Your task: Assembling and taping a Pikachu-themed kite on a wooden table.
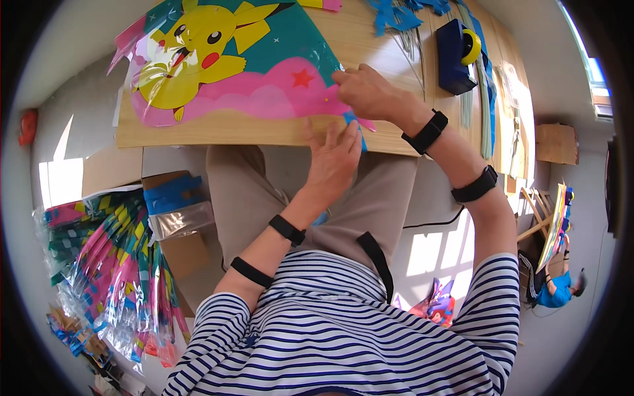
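Note:
A printed plastic kite sheet [277, 86], with a yellow cartoon animal on green and pink, lies on the wooden table in front of me. My right hand [370, 96] is closed at the sheet's right edge, fingers curled together; what they pinch is hidden. Close to the table's front edge, my left hand [335, 158] rests with its fingers stretched out and apart. Its fingertips are at the sheet's lower right corner, beside a blue strip [350, 117] there. Part of that strip hangs over the table edge.
A dark blue tape dispenser [454, 63] with a yellow roll stands right of my hands. Thin rods [467, 99] and blue strips [396, 16] lie on the table. Folded printed plastic sheets [119, 264] hang at left, beside a carton [181, 254]. Another person [556, 290] is at far right.

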### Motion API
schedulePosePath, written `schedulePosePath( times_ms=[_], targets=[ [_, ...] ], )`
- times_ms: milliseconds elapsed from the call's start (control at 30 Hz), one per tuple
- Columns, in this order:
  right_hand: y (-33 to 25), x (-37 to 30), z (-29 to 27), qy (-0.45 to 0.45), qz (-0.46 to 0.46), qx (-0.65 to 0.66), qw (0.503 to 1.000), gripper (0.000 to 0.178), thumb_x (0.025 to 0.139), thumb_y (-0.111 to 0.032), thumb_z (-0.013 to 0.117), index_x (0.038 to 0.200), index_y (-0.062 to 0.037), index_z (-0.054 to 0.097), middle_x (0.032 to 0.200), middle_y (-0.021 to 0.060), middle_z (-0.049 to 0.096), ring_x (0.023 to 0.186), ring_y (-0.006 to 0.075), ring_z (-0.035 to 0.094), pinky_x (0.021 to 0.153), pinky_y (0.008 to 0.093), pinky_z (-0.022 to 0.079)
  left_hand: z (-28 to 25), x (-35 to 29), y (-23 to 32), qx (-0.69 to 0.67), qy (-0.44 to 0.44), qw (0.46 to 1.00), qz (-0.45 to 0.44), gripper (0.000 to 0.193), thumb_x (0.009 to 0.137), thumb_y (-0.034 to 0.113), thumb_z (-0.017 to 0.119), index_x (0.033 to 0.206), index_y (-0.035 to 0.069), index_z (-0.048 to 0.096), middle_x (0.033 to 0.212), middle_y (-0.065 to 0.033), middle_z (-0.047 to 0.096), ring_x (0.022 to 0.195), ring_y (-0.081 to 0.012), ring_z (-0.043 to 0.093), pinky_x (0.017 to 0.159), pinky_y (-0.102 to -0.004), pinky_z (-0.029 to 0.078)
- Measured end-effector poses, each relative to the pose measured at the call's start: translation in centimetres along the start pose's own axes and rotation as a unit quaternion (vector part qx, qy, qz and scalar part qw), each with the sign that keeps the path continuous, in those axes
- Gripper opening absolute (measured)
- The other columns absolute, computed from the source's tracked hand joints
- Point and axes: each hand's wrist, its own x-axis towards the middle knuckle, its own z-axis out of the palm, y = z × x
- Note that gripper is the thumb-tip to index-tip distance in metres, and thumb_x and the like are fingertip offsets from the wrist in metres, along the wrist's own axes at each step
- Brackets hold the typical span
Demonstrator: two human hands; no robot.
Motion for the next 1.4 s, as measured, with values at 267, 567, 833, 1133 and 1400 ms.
schedulePosePath(
  times_ms=[267,567,833,1133,1400],
  targets=[
    [-0.3,0.5,0.9,-0.012,-0.009,0.004,1.000,0.008,0.071,0.000,0.066,0.072,-0.0074,0.068,0.095,0.0076,0.060,0.096,0.0259,0.062,0.076,0.0411,0.046,0.0,0.2,-0.2,-0.012,0.007,1.000,-0.001,0.052,0.075,0.000,0.063,0.127,-0.001,0.063,0.137,-0.0071,0.055,0.124,-0.0362,0.048,0.112,-0.0778,0.009],
    [-0.2,0.7,1.4,-0.015,-0.009,-0.010,1.000,0.009,0.072,-0.001,0.067,0.074,-0.0098,0.070,0.097,0.0069,0.061,0.095,0.0250,0.063,0.076,0.0399,0.046,-0.3,0.8,-0.2,-0.020,0.003,1.000,0.008,0.046,0.076,0.001,0.062,0.122,-0.002,0.064,0.133,-0.0094,0.058,0.135,-0.0335,0.045,0.112,-0.0782,0.009],
    [0.0,0.8,2.0,-0.011,-0.014,-0.007,1.000,0.010,0.073,-0.002,0.067,0.075,-0.0110,0.071,0.095,0.0067,0.062,0.093,0.0248,0.064,0.076,0.0397,0.045,0.0,1.3,-0.5,-0.029,0.003,0.999,0.031,0.040,0.075,0.001,0.062,0.115,-0.004,0.064,0.123,-0.0095,0.059,0.132,-0.0261,0.049,0.113,-0.0774,0.013],
    [0.1,1.1,2.2,-0.016,0.009,-0.034,0.999,0.006,0.073,-0.006,0.068,0.075,-0.0107,0.071,0.094,0.0070,0.063,0.090,0.0259,0.066,0.076,0.0410,0.046,0.0,1.9,-0.8,-0.037,-0.023,0.998,0.046,0.032,0.075,0.002,0.064,0.107,-0.002,0.066,0.114,-0.0093,0.059,0.127,-0.0252,0.051,0.114,-0.0767,0.016],
    [0.7,0.9,1.0,0.093,0.155,-0.032,0.983,0.010,0.071,-0.013,0.074,0.076,-0.0074,0.067,0.092,0.0098,0.065,0.085,0.0314,0.068,0.075,0.0448,0.049,-0.2,1.9,-0.4,-0.007,-0.045,0.998,0.043,0.037,0.077,0.008,0.066,0.113,-0.001,0.065,0.117,-0.0099,0.058,0.131,-0.0253,0.049,0.111,-0.0791,0.017]
  ],
)
